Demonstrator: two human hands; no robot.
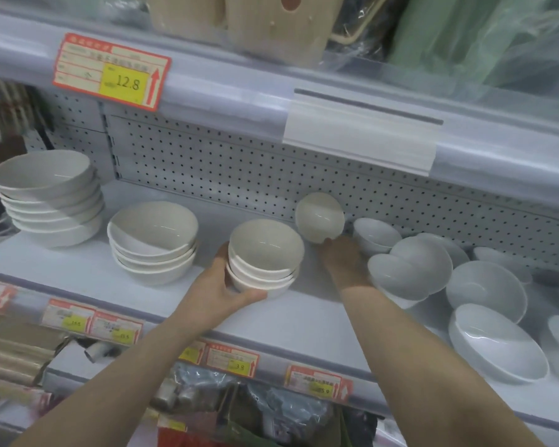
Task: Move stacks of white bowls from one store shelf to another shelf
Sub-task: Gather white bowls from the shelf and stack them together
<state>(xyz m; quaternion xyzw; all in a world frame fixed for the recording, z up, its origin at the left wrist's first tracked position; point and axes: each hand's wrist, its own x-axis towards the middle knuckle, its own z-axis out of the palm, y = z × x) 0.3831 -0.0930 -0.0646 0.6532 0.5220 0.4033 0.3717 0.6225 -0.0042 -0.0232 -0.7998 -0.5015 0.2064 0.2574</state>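
Left hand [220, 287] tight round a short bowl stack [265, 259] — right hand [342, 258], fingertip grip, on one tilted bowl [319, 217].

- Our bare left hand [220, 295] wears nothing that we can see on its back, thumb or wrist.
- Our bare right hand [342, 256] is equally uncovered; we cannot see its fingertips.
- Our left forearm [126, 366] is uncovered down to the lower edge of our view.
- Our right forearm [433, 366] is likewise uncovered along its whole visible length.
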